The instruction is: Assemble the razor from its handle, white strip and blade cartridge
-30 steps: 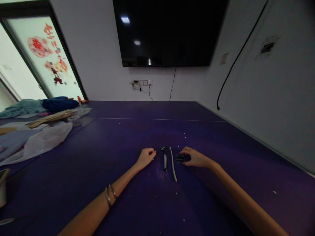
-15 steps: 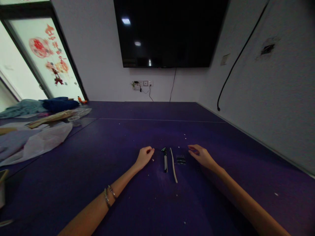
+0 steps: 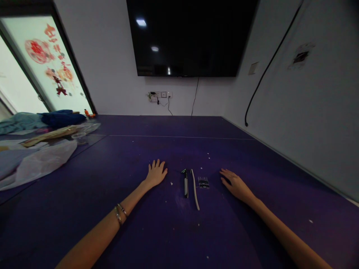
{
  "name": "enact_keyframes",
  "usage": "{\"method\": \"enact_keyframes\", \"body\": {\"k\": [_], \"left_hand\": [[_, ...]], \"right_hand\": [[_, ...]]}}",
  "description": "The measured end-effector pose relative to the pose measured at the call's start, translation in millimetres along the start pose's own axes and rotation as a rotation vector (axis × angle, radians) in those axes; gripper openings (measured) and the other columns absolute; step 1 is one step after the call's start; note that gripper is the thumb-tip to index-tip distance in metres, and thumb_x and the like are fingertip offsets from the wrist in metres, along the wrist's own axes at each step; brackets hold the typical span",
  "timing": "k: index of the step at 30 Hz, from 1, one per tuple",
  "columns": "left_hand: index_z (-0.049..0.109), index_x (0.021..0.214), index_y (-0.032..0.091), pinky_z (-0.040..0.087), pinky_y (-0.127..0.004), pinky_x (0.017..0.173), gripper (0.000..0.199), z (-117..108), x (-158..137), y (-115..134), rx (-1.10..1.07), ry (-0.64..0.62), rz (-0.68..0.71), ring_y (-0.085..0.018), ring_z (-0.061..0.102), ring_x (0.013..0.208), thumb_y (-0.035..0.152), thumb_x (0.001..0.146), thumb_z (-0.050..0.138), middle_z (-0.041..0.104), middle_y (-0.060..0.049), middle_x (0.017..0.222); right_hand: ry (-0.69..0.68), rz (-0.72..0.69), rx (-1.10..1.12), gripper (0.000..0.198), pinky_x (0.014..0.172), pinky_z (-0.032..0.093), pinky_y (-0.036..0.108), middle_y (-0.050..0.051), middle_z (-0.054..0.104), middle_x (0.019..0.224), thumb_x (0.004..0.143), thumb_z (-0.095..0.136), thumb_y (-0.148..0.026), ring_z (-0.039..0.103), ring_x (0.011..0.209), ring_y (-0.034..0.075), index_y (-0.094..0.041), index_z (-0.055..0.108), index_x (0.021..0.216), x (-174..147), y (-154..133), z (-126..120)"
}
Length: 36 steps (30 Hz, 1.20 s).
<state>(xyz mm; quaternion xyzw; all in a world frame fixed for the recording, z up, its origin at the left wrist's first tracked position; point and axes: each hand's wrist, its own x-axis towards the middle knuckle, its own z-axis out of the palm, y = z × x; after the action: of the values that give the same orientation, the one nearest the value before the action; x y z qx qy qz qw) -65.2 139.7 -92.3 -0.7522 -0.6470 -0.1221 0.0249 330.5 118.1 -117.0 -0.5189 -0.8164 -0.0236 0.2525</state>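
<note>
My left hand [image 3: 155, 174] lies palm down on the purple tabletop [image 3: 157, 231], fingers spread and holding nothing. To its right lies a razor [image 3: 186, 185] with a grey and black handle, its head pointing away from me. Beside the razor is a thin, slightly curved white stick or tube [image 3: 195, 190], whose exact kind I cannot make out. Right of that sits a small clear packet with dark pieces inside [image 3: 203, 182]. Beyond the packet, my right hand [image 3: 235, 185] rests with its fingers stretched out, apart from the packet and empty.
At the left are a translucent plastic sheet [image 3: 53, 160], a blue cloth [image 3: 63, 118] and a teal cloth [image 3: 24, 122]. A small orange object [image 3: 89, 114] stands behind them. A television [image 3: 190, 37] hangs on the wall, and a black cable [image 3: 260, 80] runs down at the right.
My left hand has opened from a loose curl, moved left and flattened on the table. My right hand has shifted slightly right and its fingers have straightened. The razor, stick and packet keep their arrangement.
</note>
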Motion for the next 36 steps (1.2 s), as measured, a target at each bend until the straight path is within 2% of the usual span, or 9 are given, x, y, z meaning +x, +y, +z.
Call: {"method": "enact_keyframes", "body": {"k": [10,17,20,22,26,29,32,36], "left_hand": [[0.040,0.132,0.019,0.021,-0.054,0.100,0.050,-5.8,-3.6,-2.8,-0.049,-0.009,0.034,-0.036,0.024,0.130,0.041,0.088,0.031,0.035,-0.015,0.140],[0.043,0.129,0.018,0.022,-0.053,0.100,0.048,-6.7,-4.4,-1.1,-0.038,-0.003,0.024,-0.035,0.025,0.130,0.040,0.088,0.032,0.036,-0.015,0.139],[0.050,0.122,0.016,0.025,-0.050,0.099,0.043,-11.5,-4.9,0.9,-0.068,0.052,0.021,-0.033,0.033,0.125,0.037,0.086,0.037,0.044,-0.015,0.133],[0.058,0.108,0.015,0.030,-0.044,0.097,0.035,-18.9,-6.0,5.5,-0.104,0.128,0.026,-0.030,0.043,0.116,0.033,0.085,0.040,0.053,-0.014,0.120],[0.062,0.081,0.017,0.035,-0.038,0.089,0.022,-35.1,-11.2,27.8,-0.189,0.234,0.043,-0.025,0.051,0.097,0.031,0.081,0.045,0.060,-0.010,0.093],[0.060,0.073,0.018,0.040,-0.033,0.076,0.021,-37.0,-16.1,53.4,-0.306,0.103,0.094,-0.020,0.056,0.077,0.034,0.079,0.048,0.060,-0.007,0.081],[0.057,0.063,0.018,0.040,-0.032,0.068,0.026,-29.4,-18.5,78.7,-0.430,-0.039,0.052,-0.020,0.056,0.066,0.041,0.074,0.054,0.058,-0.005,0.066],[0.056,0.063,0.018,0.040,-0.036,0.072,0.028,-18.8,-17.1,102.2,-0.489,-0.032,0.004,-0.027,0.059,0.075,0.045,0.068,0.060,0.058,-0.007,0.064]], "right_hand": [[0.008,0.028,0.043,0.040,0.102,0.035,0.048,0.011,0.054,0.125,0.085,0.041,-0.033,0.044,0.121,0.027,-0.016,0.057,0.119,-1.8,-5.1,-2.0],[-0.015,0.037,0.012,0.042,0.103,0.034,0.045,0.013,0.052,0.127,0.086,0.040,-0.032,0.043,0.122,0.026,-0.013,0.056,0.120,-1.6,-8.2,-3.5],[-0.013,0.036,0.010,0.042,0.103,0.034,0.045,0.013,0.053,0.126,0.086,0.039,-0.032,0.043,0.122,0.026,-0.012,0.056,0.119,-1.3,-10.3,-5.2],[-0.008,0.035,0.010,0.042,0.103,0.034,0.045,0.014,0.054,0.125,0.086,0.039,-0.032,0.044,0.121,0.026,-0.012,0.056,0.118,-1.1,-11.1,-5.6],[0.004,0.043,0.028,0.040,0.102,0.035,0.047,0.013,0.054,0.125,0.085,0.040,-0.032,0.045,0.120,0.027,-0.014,0.058,0.117,-0.8,-10.7,-4.7],[-0.002,0.047,0.021,0.041,0.102,0.035,0.046,0.014,0.054,0.125,0.085,0.040,-0.032,0.045,0.120,0.027,-0.012,0.058,0.116,-0.7,-8.9,-3.3],[0.001,0.045,0.025,0.040,0.102,0.035,0.047,0.013,0.054,0.125,0.085,0.041,-0.033,0.045,0.120,0.027,-0.014,0.058,0.117,-0.8,-7.6,-2.5],[0.004,0.051,0.044,0.040,0.102,0.035,0.048,0.012,0.054,0.126,0.085,0.041,-0.032,0.045,0.120,0.027,-0.016,0.058,0.117,-0.8,-8.8,-3.8]]}}
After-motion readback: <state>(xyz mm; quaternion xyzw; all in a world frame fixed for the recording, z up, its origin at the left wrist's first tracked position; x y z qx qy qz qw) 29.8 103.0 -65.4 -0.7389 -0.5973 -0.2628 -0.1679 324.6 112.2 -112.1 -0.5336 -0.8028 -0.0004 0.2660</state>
